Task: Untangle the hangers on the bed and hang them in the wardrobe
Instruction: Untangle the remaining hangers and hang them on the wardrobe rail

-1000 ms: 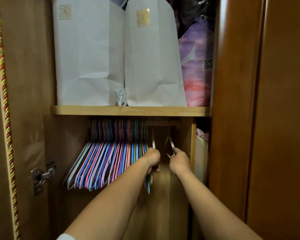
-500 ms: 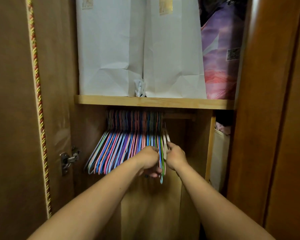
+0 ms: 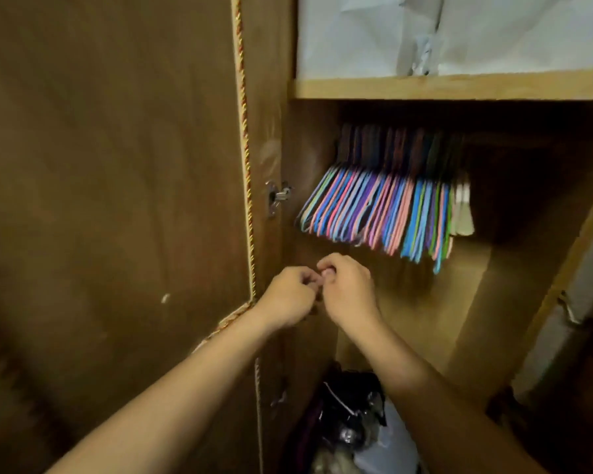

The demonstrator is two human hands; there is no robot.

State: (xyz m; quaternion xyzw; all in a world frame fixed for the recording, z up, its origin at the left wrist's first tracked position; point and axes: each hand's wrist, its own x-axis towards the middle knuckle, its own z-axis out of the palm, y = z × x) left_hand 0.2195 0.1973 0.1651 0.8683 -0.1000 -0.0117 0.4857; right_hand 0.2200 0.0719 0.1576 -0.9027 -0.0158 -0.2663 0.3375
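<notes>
Head view shows the hangers (image 3: pixel 387 210) bunched on the wardrobe rail, both hands, left (image 3: pixel 288 295) and right (image 3: pixel 348 290), curled empty below them, fingertips touching; next, probably, fetch more from the bed.

hangers (image 3: pixel 384 206) hang in wardrobe, above and right of both hands | shelf (image 3: pixel 452 88) over hangers, paper bags (image 3: pixel 356 35) on it | door (image 3: pixel 110 200) left of left hand (image 3: pixel 288 295) | right hand (image 3: pixel 348 290) touching left hand | bags (image 3: pixel 353 422) below hands
</notes>
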